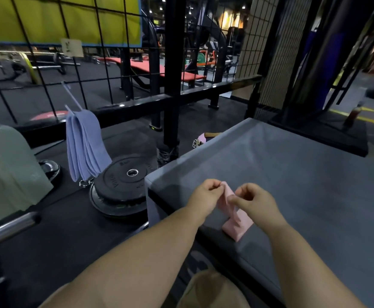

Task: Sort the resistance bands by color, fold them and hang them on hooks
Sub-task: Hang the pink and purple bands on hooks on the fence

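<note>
Above the platform (292,174), both hands pinch pink band (237,225).

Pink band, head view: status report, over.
Left hand and right hand both pinching flat pink resistance band at its top. Lower end resting on grey padded box. Folded purple bands already hung on hook. Nothing in the way.

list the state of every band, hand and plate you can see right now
pink band, partly folded, held up by both hands, lower end resting on the grey platform
left hand, fingers pinch the pink band's top
right hand, fingers pinch the pink band near its top
lilac bands, folded, hanging on a hook
green bands, hanging at far left, support unseen
weight plates, stacked flat on the floor
</note>
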